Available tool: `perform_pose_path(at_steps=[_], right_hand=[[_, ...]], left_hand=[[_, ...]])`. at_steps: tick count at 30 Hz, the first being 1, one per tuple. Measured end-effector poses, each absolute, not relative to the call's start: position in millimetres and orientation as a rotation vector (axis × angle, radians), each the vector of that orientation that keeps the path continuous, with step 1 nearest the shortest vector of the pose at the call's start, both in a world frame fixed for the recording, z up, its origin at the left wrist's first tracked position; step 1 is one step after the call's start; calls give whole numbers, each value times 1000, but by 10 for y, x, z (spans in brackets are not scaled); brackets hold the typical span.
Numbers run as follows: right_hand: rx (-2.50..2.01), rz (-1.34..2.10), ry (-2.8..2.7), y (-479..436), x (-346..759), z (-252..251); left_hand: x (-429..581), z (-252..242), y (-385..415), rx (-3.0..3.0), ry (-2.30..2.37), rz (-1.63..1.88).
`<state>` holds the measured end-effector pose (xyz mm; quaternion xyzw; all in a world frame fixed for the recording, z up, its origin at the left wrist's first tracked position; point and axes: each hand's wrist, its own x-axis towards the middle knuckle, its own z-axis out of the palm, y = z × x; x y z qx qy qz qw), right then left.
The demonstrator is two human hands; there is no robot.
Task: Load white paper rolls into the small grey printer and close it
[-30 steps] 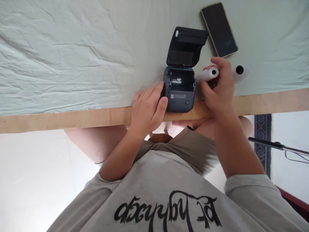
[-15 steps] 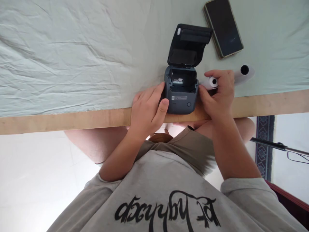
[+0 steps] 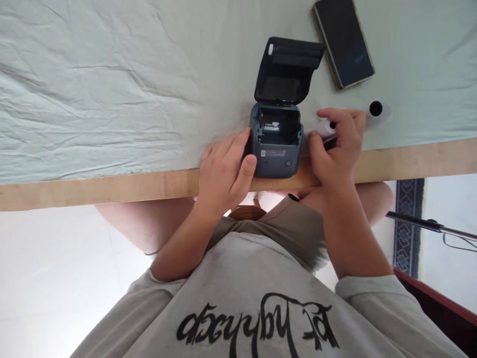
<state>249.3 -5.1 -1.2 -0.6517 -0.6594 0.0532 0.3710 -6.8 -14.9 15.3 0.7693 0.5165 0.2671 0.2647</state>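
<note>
Head view: nearest me, the grey shirt with black lettering (image 3: 257,278) fills the bottom of the frame, and above it runs the pale wooden edge of the surface (image 3: 164,186). Left of centre, the bare left grip (image 3: 225,171) lies loosely extended, fingers along the side of the slate-blue, boxy plastic label printer (image 3: 275,161) without closing round it. Neither has altered noticeably over the last second.

The change I notice is right of centre. The bare right grip (image 3: 341,144) has sunk a little lower in the frame, bringing the slim white paper roll with a dark core hole (image 3: 322,132) down with it. Thumb and fingers are curled around the roll, and they now cover more of its end than they did a second ago. To me that reads as the hold being adjusted; the roll is still outside the printer, just beside its right wall.

Farther up, the printer's black hinged lid (image 3: 285,74) stands raised. Beyond the right grip is a second white roll (image 3: 382,118), and at the upper right lies a black-screened phone in a pale-edged case (image 3: 345,42).
</note>
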Motion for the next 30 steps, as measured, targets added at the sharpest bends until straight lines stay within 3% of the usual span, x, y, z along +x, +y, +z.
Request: perform_pose_path(at_steps=[20, 30], right_hand=[[-1480, 164, -1497, -2, 2562, -236], [-1372, 100, -1818, 128, 2296, 280]], left_hand=[[-64, 157, -146, 2048, 1406, 714], [-54, 98, -142, 2119, 1437, 672]])
